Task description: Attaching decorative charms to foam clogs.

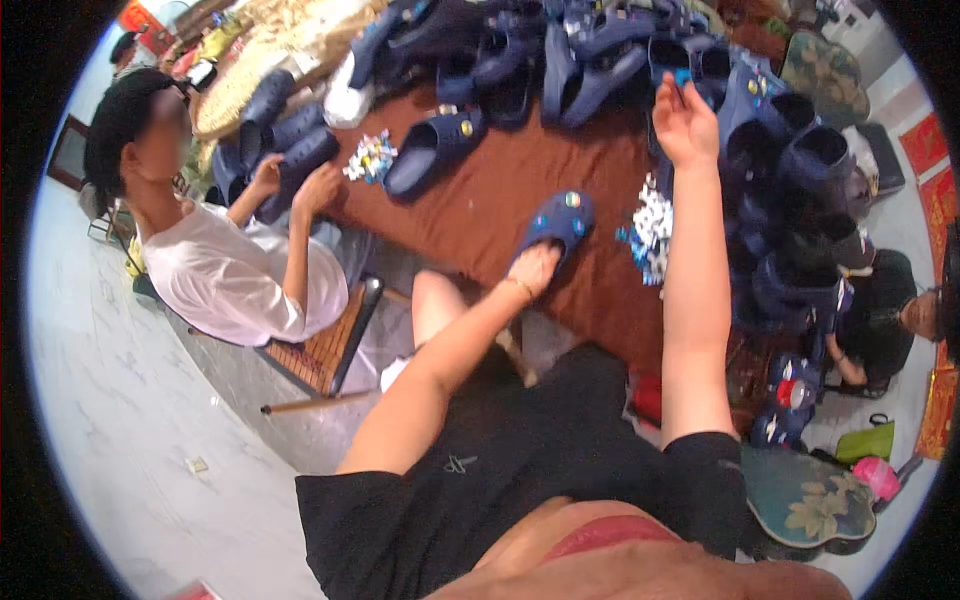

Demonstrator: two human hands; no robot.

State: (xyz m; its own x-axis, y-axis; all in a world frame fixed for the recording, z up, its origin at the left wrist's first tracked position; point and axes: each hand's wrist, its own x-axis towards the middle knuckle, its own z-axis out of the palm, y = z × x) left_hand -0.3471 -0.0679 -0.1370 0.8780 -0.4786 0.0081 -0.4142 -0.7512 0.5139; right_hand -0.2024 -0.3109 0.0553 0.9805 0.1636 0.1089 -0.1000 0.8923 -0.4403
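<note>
The blue clog point(552, 222) is clamped in the left hand's point(535, 268) grip, the right hand point(684, 125) spread open; loose charms point(650, 230) could be swept off the surface point(480, 200)

No screens in view. Red rectangular printed signs with gold patterning point(928, 150) along the far right edge. Small pale paper scrap, perhaps a label point(197, 464), lying on the grey marble floor point(110, 400), lower left.

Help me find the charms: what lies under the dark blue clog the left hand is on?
The clog rests on the brown table; whatever lies beneath it is covered. Charms lie beside it.
</note>
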